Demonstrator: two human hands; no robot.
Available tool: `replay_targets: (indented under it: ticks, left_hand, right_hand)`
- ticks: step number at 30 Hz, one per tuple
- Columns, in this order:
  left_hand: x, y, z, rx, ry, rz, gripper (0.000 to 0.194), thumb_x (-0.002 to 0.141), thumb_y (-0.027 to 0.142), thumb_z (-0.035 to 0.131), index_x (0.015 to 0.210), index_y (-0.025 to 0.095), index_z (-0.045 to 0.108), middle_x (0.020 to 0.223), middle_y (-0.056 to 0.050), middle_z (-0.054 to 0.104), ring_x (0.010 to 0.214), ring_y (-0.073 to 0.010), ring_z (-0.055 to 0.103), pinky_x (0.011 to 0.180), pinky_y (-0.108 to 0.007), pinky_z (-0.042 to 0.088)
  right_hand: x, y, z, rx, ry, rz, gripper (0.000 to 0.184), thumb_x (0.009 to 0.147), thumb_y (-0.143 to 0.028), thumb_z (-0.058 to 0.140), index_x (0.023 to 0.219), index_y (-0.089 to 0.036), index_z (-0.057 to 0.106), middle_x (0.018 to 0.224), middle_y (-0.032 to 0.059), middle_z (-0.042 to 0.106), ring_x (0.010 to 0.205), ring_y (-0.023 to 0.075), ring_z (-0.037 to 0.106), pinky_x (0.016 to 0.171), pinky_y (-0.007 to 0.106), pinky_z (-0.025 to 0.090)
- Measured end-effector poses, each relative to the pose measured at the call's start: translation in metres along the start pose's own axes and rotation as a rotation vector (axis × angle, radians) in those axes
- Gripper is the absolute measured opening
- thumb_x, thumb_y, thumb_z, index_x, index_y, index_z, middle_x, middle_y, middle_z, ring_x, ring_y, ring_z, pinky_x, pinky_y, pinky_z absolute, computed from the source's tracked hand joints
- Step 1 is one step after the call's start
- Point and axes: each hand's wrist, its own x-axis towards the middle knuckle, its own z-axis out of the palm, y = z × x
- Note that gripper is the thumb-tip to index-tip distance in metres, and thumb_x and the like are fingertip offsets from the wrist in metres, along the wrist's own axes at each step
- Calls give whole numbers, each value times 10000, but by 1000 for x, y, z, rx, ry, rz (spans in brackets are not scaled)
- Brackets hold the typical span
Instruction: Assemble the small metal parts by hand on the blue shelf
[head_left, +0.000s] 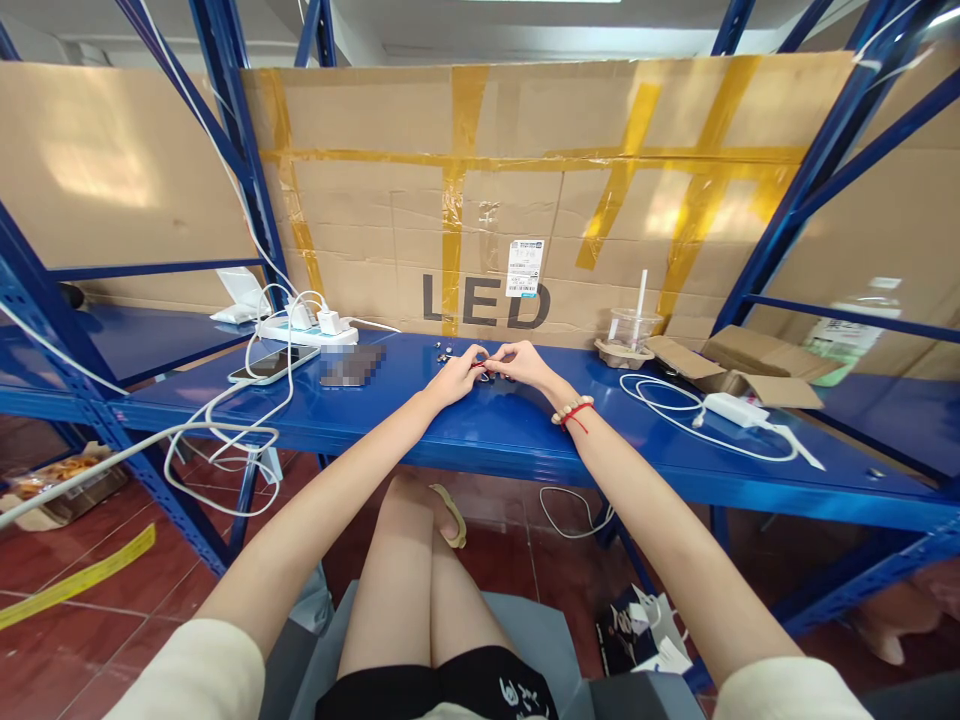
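At the middle of the blue shelf top (420, 418), my left hand (457, 374) and my right hand (524, 363) meet fingertip to fingertip. Both are closed in a pinch around something small, with a bit of dark red showing between them; its kind is too small to make out. Several tiny dark and shiny pieces (444, 357) lie just beyond my left fingers. More small bits rest under the right fingers, partly hidden by them. A beaded bracelet with a red cord (573, 410) circles my right wrist.
To the left lie a phone (275, 366), a white power strip (307, 333) with cables and a blurred-out flat item (352, 366). At right are a plastic cup with straw (628, 330), an open cardboard box (739, 360) and a white adapter (736, 409). A large carton (390, 220) stands behind.
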Motion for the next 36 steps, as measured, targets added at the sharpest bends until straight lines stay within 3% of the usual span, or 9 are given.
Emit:
replay_targets:
  ticks: [16, 23, 36]
  left_hand:
    - [0, 0, 1, 70, 54, -64, 215, 837, 234, 429, 1038, 205, 501, 902, -44, 679, 875, -184, 625, 818, -310, 459]
    - [1, 3, 0, 158, 52, -75, 152, 846, 251, 419, 898, 189, 549, 835, -48, 661, 797, -184, 613, 742, -288, 461]
    - [1, 10, -1, 118, 76, -131, 241, 879, 294, 361, 917, 182, 571, 836, -51, 659, 779, -177, 604, 726, -282, 453]
  right_hand:
    - [0, -3, 3, -36, 11, 50, 444, 567, -551, 694, 610, -117, 608, 442, -10, 513, 374, 49, 372, 384, 199, 283]
    - [3, -3, 8, -18, 7, 57, 487, 563, -606, 670, 516, -150, 506, 414, -15, 500, 342, 44, 365, 360, 191, 280]
    - [5, -3, 7, 15, -5, 72, 456, 625, -577, 654, 568, -133, 562, 435, -7, 514, 342, 42, 384, 333, 171, 273]
